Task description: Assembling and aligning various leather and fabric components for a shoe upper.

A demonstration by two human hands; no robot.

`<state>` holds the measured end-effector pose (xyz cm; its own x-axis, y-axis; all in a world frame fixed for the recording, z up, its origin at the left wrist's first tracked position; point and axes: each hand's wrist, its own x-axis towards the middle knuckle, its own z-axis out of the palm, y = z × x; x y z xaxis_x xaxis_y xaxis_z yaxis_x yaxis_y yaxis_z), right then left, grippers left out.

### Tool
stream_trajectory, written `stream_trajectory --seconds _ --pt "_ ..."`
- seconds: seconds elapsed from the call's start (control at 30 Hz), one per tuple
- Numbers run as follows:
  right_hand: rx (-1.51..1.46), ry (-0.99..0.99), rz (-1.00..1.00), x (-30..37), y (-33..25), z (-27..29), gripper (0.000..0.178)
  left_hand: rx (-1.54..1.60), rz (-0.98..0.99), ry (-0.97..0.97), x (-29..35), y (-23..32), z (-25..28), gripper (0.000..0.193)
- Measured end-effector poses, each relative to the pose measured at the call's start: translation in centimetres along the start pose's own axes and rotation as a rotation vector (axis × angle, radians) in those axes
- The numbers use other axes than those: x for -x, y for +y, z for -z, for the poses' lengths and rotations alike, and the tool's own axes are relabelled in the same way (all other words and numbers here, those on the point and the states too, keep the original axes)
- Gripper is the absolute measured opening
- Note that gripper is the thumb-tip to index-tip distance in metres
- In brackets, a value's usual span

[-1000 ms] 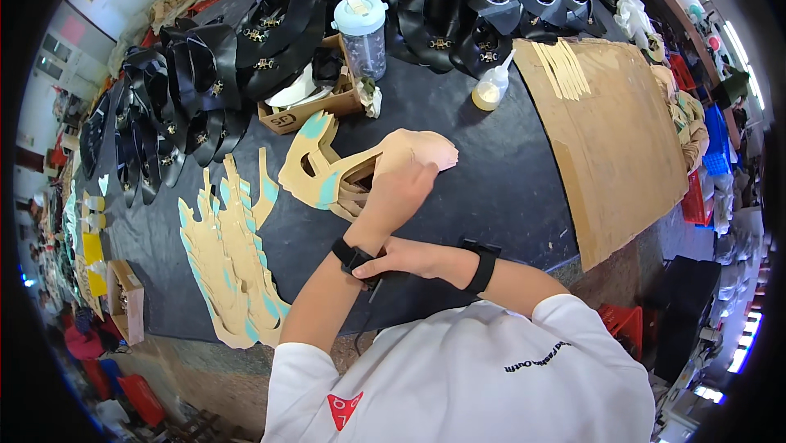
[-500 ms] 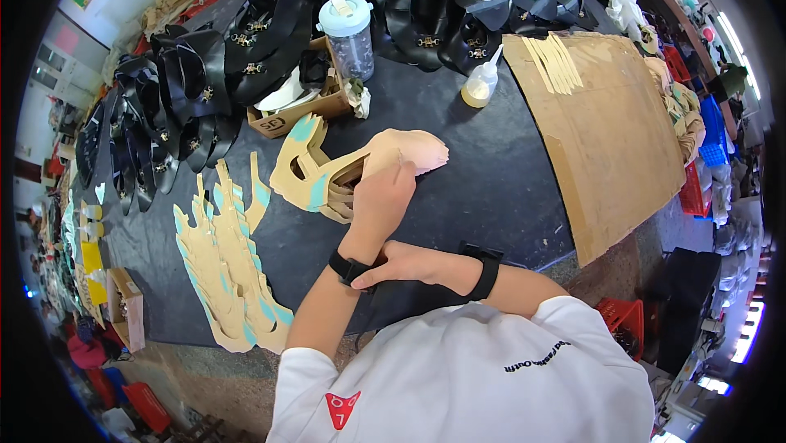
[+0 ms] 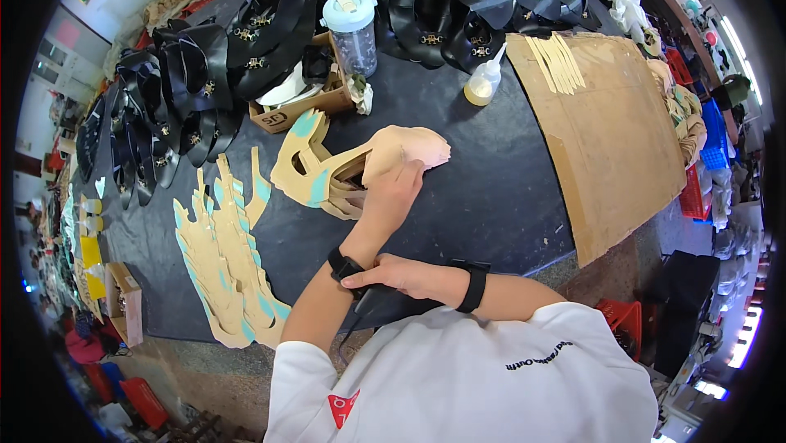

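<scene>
Stack of beige shoe-upper pieces [image 3: 337, 161] with mint-green patches lies near the middle of the dark table [image 3: 491, 205], its rounded end toward the right. My left hand [image 3: 391, 195] is at that end; its fingers are bent and close together against the beige surface, but I cannot tell whether they pinch a piece or merely rest. My right hand [image 3: 399, 275] is at my left wrist, thumb laid over the black wrist device [image 3: 345, 269]; its other fingers are largely hidden, so their grip cannot be confirmed.

Progress, as I judge it: the beige pieces are cut and sorted, with overlapping rows of beige pieces [image 3: 217, 267] spread to the left of the stack. Thin beige strips [image 3: 557, 66] lie on the cardboard sheet [image 3: 622, 140] at right, apart from both hands. Black shoe uppers [image 3: 192, 74] with metal buckles are heaped along the far side; I find no beige piece joined to one, so the beige lot appears left to work through. The nozzle bottle [image 3: 483, 87] of yellowish liquid stands upright, untouched, near the sheet.
</scene>
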<state>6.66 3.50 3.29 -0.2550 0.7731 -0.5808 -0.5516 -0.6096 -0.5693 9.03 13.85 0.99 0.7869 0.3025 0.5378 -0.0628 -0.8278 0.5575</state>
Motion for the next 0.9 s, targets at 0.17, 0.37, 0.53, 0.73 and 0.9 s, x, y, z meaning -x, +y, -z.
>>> stream_trajectory --seconds 0.17,0.37,0.53,0.73,0.9 --pt "-0.086 -0.063 0.21 1.7 -1.2 1.9 0.052 0.198 0.051 -0.031 -0.6 1.7 0.3 0.011" --pt "-0.225 -0.009 0.308 1.4 -1.1 3.0 0.048 0.169 0.088 -0.026 -0.8 2.1 0.0 0.009" --pt "-0.086 0.036 0.21 1.9 -1.1 2.5 0.062 0.108 0.092 0.043 -1.2 1.7 -1.2 0.007" --pt "-0.083 0.107 0.154 1.9 -0.5 2.3 0.051 -0.173 -0.148 -0.12 -0.6 1.5 -2.0 0.008" --pt "-0.213 -0.021 0.251 2.2 -1.1 5.4 0.042 0.045 0.096 0.128 -0.9 1.1 -0.8 0.007"
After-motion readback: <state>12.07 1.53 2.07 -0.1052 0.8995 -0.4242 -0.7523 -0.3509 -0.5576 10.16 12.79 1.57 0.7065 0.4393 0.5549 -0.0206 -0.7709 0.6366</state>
